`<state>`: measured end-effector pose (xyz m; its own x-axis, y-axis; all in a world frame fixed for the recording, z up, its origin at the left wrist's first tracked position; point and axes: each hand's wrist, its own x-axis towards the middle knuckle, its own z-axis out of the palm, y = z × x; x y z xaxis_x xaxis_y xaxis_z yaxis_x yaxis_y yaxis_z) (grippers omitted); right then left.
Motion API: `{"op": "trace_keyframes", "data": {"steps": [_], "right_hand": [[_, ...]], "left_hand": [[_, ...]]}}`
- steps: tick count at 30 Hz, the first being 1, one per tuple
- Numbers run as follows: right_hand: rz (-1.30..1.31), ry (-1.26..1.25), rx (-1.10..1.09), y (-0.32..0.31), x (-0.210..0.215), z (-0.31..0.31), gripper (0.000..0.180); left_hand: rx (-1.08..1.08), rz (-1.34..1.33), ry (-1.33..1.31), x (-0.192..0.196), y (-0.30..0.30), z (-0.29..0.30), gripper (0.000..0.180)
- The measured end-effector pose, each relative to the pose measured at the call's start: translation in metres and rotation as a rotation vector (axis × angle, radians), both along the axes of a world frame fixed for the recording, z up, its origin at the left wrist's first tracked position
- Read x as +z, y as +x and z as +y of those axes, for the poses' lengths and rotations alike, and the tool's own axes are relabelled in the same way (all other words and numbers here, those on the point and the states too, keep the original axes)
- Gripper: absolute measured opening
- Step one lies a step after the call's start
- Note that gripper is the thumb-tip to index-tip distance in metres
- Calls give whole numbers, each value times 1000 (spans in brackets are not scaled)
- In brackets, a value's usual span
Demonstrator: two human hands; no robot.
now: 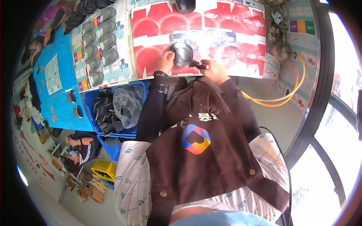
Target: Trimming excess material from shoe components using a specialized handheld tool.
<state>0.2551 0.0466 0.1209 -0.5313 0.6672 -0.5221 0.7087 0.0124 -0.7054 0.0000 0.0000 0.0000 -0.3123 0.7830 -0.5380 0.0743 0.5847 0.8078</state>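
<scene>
All eyes were on one black cupped piece (183, 57), over the near middle of the red-and-white sheet (235, 56): the left hand (166, 62) had its fingers closed on the left rim, while the right hand (213, 71) was wrapped around a small brush-like tool (195, 64), its dark tip right up against the piece's near right side. So this one looked to be mid-treatment, not yet set down; how much of its surface was done, the glare didn't let on. And over to the left, what a line-up! Two rows of similar pieces (107, 41) sat on the patterned board (122, 71), probably finished, though that couldn't be told for sure. Plenty seemed left: another dark piece (185, 5) lay at the far edge, and loose black pieces (102, 109) crowded the blue crate (144, 91) beside a clear plastic bag (128, 107).
</scene>
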Motion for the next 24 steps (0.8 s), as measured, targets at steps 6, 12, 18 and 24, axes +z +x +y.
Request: {"op": "trace_keyframes", "data": {"steps": [6,12,18,24], "right_hand": [[-11,82,-25,10,10,0,26],[-100,190,-239,5,7,9,26],[-146,188,-128,0,19,6,27],[215,-180,-189,6,-1,7,34]], "left_hand": [[28,24,31,-9,18,5,36],[-22,77,41,0,20,3,34],[-86,221,-24,6,10,1,48],[-112,432,41,31,25,15,44]]}}
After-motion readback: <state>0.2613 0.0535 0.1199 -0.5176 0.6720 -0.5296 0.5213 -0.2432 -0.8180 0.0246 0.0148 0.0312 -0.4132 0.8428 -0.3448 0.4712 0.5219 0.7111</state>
